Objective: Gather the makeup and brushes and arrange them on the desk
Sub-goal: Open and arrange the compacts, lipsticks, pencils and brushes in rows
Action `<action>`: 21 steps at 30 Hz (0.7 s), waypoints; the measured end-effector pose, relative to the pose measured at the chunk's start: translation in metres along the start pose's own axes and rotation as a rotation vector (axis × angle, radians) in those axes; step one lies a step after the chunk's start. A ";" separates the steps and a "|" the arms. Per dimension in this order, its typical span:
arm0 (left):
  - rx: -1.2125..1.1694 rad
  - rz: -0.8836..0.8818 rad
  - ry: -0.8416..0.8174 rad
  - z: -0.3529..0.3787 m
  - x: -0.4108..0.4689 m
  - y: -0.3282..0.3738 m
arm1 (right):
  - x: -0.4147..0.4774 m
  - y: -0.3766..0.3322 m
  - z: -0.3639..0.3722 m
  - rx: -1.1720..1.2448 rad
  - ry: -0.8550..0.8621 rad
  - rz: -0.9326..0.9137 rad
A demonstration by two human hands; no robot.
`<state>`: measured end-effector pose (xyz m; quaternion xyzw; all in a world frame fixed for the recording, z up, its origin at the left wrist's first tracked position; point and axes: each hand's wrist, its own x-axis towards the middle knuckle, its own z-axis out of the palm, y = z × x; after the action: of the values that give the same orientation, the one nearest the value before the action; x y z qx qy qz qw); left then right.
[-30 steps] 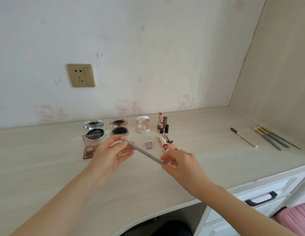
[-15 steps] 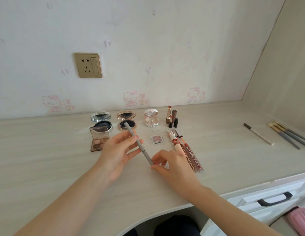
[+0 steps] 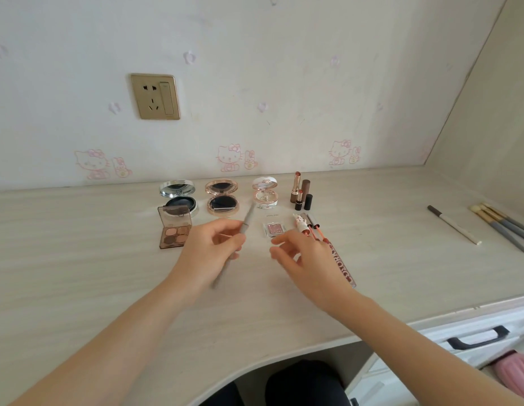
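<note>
1. Fingers of the left hand (image 3: 209,253) pinch a grey makeup pencil (image 3: 245,224), its tip slanting toward one o'clock and its blurred lower end toward seven.
2. Right hand (image 3: 309,260) hovers just at three o'clock of it, fingers loosely spread, holding nothing.
3. Small pink eyeshadow pan (image 3: 274,229) lies at twelve o'clock of the right hand; lip gloss tubes (image 3: 341,265) run beside it.
4. Compacts (image 3: 222,197) and lipsticks (image 3: 301,191) line the desk (image 3: 79,259) at twelve o'clock; an open eyeshadow palette (image 3: 174,230) sits at ten.
5. Brushes (image 3: 500,227) lie well apart at three o'clock.
</note>
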<state>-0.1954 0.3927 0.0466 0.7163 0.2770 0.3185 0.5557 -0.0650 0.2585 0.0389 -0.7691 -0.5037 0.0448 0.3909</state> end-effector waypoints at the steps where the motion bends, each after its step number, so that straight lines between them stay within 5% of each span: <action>1: 0.069 0.038 -0.018 0.001 -0.001 0.000 | 0.002 -0.001 -0.002 0.012 0.011 0.013; 7: 0.546 0.315 -0.146 0.006 -0.005 -0.003 | 0.009 -0.002 -0.008 -0.004 -0.023 -0.024; 13: 0.703 0.428 -0.184 0.009 -0.011 -0.008 | 0.004 0.008 -0.006 -0.147 -0.112 -0.184; 21: 1.070 0.650 -0.005 0.010 -0.022 -0.027 | -0.004 0.024 0.021 -0.488 0.049 -0.411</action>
<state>-0.2027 0.3764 0.0152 0.9437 0.1647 0.2868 -0.0045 -0.0587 0.2625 0.0079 -0.7233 -0.6347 -0.1757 0.2077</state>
